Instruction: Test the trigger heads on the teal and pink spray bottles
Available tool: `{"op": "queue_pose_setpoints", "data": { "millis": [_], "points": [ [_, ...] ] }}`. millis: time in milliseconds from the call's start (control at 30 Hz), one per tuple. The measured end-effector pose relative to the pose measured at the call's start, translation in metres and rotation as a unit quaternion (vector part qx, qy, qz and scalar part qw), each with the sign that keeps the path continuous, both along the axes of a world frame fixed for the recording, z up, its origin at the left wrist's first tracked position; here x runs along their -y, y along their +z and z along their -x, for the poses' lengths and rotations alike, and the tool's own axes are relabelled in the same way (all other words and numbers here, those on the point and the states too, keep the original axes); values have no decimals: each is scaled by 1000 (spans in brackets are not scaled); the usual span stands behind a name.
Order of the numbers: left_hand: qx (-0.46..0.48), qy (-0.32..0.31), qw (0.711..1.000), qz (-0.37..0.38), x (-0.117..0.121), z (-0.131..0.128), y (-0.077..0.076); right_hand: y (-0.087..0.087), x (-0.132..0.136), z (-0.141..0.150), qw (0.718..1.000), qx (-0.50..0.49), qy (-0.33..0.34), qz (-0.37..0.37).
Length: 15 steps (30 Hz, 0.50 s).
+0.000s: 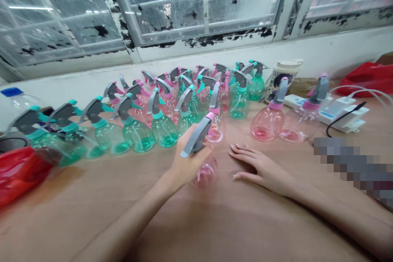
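My left hand [188,159] is wrapped round the neck of a pink spray bottle [204,175] with a grey trigger head and pink nozzle. That bottle is upright at the middle of the table, its neck hidden by my fingers. My right hand [260,168] lies flat on the table to the right of it, fingers spread, holding nothing. Just behind the held bottle stands another pink spray bottle [217,131]. A row of green spray bottles [166,133] with grey heads runs to the left. Two more pink bottles [267,125] stand beyond my right hand.
Several more pink and green bottles crowd the back by the wall. At the right are a printed cup [282,77], a white power strip [344,112] with cables and a red bag [368,80]. Another red bag [23,172] lies at the left edge. A blurred-out patch covers the far right.
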State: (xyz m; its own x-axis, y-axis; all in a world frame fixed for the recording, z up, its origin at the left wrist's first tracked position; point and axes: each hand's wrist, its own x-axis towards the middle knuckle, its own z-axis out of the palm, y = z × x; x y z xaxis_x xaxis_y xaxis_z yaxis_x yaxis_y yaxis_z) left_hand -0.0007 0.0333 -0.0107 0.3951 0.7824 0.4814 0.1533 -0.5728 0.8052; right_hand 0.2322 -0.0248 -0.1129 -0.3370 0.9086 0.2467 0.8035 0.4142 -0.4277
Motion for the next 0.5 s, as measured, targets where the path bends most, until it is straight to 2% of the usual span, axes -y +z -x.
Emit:
{"op": "queue_pose_setpoints", "data": {
  "millis": [167,500],
  "points": [
    [-8,-5,1000,-23,-1,-2,1,-1,-1,-3,1000,-14,12,5],
    [-23,-6,1000,1,0,-1,3,-2,-2,-5,999,-30,15,15]
  ]
}}
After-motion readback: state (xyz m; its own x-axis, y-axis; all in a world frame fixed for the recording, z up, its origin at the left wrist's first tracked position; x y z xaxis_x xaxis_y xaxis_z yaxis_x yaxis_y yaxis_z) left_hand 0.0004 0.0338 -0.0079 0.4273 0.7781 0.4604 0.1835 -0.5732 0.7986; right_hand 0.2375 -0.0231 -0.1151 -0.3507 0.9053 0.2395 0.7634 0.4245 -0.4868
